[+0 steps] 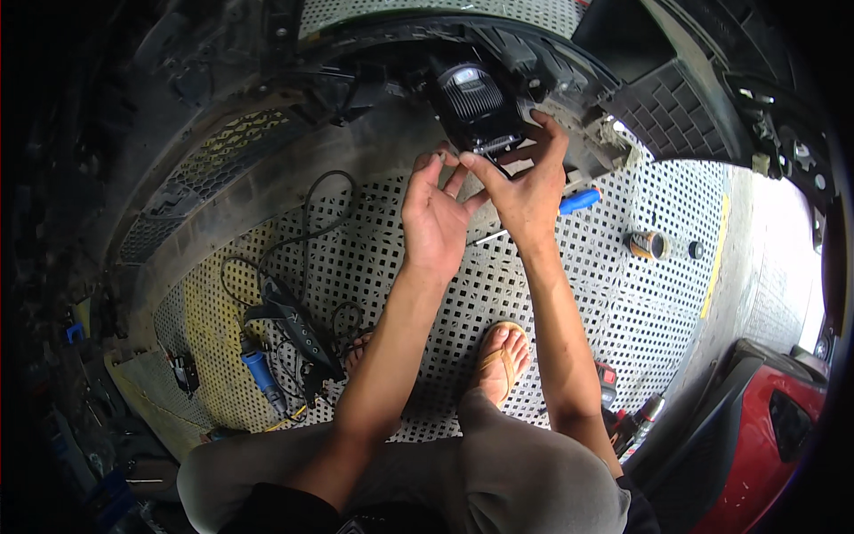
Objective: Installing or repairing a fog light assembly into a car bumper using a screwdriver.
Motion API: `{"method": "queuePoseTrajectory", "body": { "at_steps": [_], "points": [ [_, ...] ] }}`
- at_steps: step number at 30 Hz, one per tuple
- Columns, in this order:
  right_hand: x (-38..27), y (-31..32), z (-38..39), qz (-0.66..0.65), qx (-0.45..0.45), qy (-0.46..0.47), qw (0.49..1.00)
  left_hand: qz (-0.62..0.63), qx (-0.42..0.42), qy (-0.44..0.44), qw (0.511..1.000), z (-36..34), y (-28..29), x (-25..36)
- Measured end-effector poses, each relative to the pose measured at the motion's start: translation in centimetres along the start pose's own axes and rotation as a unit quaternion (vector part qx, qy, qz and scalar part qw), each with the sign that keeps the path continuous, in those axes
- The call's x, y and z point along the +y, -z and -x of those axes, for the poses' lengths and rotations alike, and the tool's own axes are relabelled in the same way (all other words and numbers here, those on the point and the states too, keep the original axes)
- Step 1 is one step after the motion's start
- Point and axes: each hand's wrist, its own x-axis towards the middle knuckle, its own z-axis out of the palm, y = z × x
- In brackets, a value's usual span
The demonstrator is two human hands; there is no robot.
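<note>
A black finned unit (471,93), resembling a vehicle lamp housing, sits in the upper middle against the inner side of a large dark bumper (374,133). My right hand (531,196) grips its lower right edge, thumb stretched toward the left and fingers bent around the corner. Close beside it, my left hand (433,218) is turned palm up below the unit, its thumb and fingertips drawn together. Whatever is between those fingertips is too small to make out. Behind my right wrist lies a screwdriver with a blue handle (580,201), its shaft pointing left.
A black cable (307,209) loops over the perforated floor mat (623,258) on the left, near a blue-bodied tool (263,370). To the right lie a small can (646,245) and a clear bottle (679,248). A power drill (639,422) and red body panel (774,445) are lower right.
</note>
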Motion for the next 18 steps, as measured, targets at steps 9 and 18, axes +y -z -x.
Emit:
{"method": "queuePoseTrajectory", "body": {
  "at_steps": [9, 18],
  "points": [
    [2.2, 2.8, -0.3, 0.086, -0.047, 0.168, 0.981, -0.005, -0.077, 0.008, 0.997, -1.2, -1.1, 0.9],
    [12.6, 9.4, 4.4, 0.364, -0.059, 0.127, 0.921, 0.063, -0.042, 0.021, 0.997, -1.2, -1.3, 1.3]
  ]
}}
